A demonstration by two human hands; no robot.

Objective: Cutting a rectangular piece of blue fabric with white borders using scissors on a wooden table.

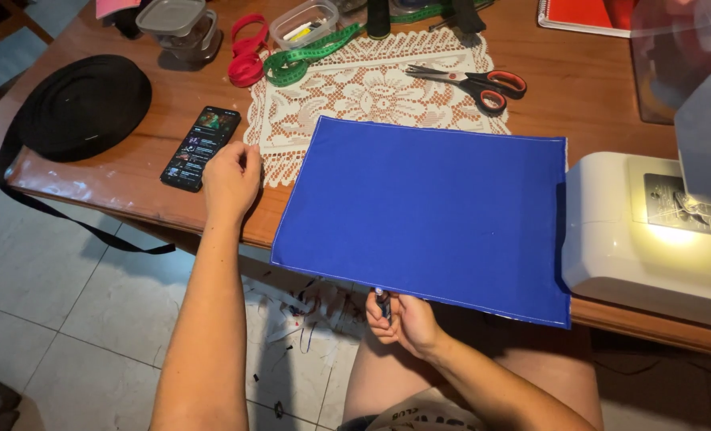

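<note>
A blue fabric rectangle (431,215) lies flat on the wooden table (579,88), its near edge hanging over the table's front. My left hand (229,179) rests as a loose fist on the table edge, between a black phone (201,148) and the fabric's left edge. My right hand (403,321) is below the fabric's near edge, gripping a small dark pen-like tool (382,303) pointed up at the cloth.
A white sewing machine (651,235) with its lamp on stands at the right. A lace doily (363,88), red-handled scissors (479,84), green tape measure (303,54), red ribbon (247,52), plastic boxes (181,25) and a black webbing roll (84,104) lie farther back.
</note>
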